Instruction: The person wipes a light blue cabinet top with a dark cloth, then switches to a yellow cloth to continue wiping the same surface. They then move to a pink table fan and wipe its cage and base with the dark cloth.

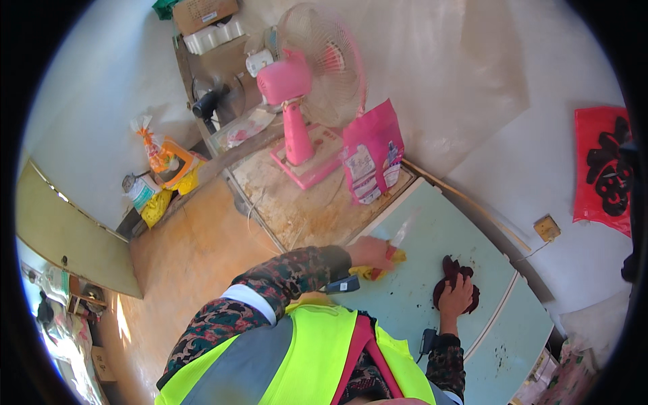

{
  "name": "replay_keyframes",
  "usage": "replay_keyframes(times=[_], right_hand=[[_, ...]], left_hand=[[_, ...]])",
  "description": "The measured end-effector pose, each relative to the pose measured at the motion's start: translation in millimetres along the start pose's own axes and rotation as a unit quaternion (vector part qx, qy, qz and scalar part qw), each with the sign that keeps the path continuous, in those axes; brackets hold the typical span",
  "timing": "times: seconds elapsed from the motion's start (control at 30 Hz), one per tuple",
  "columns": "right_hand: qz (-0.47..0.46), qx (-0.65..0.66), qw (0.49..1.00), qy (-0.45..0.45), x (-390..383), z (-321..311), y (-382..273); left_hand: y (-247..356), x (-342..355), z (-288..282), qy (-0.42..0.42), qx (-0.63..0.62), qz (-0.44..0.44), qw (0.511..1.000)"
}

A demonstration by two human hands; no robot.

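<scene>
My left hand point(370, 252) is closed on a crumpled yellow and red piece point(378, 270), either a packet or a cloth, over the pale green surface point(405, 304). Beside it is a whitish, see-through streak, too blurred to name. Further right, my right hand point(456, 295) presses on a bunched dark maroon cloth point(451, 270), its fingers curled into the folds. The cloth rests flat against the pale green surface. Dark specks are scattered around both hands.
A pink fan point(297, 88) and a pink bag point(372, 154) stand on a worn board point(270, 196) beyond my left hand. Bagged goods point(169, 165) sit far left. A seam point(496, 310) crosses the green surface. A red bag point(597, 165) hangs on the right wall.
</scene>
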State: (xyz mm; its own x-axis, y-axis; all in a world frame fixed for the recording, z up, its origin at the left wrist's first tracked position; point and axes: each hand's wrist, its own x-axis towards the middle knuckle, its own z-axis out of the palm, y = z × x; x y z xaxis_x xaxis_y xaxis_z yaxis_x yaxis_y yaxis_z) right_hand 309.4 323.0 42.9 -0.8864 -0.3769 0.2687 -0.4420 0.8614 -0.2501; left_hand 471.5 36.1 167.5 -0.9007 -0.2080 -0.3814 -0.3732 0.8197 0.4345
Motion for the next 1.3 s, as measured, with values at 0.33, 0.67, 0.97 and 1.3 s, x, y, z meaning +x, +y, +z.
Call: replay_keyframes(times=[0.33, 0.67, 0.97, 1.3], right_hand=[[-0.026, -0.037, 0.999, 0.016, 4, 14, 9], [0.003, -0.076, 0.996, -0.037, 2, 7, 14], [0.135, 0.094, 0.985, 0.05, -9, -26, -12], [0.209, 0.066, 0.975, -0.033, -58, -30, -50]], left_hand=[[0, 6, 9, 0.134, 0.031, 0.062, 0.989], [-127, -29, -59, 0.276, -0.18, 0.019, 0.944], [-356, -41, -192, 0.419, -0.304, -0.086, 0.851], [-389, 68, -256, 0.439, -0.428, 0.055, 0.788]])
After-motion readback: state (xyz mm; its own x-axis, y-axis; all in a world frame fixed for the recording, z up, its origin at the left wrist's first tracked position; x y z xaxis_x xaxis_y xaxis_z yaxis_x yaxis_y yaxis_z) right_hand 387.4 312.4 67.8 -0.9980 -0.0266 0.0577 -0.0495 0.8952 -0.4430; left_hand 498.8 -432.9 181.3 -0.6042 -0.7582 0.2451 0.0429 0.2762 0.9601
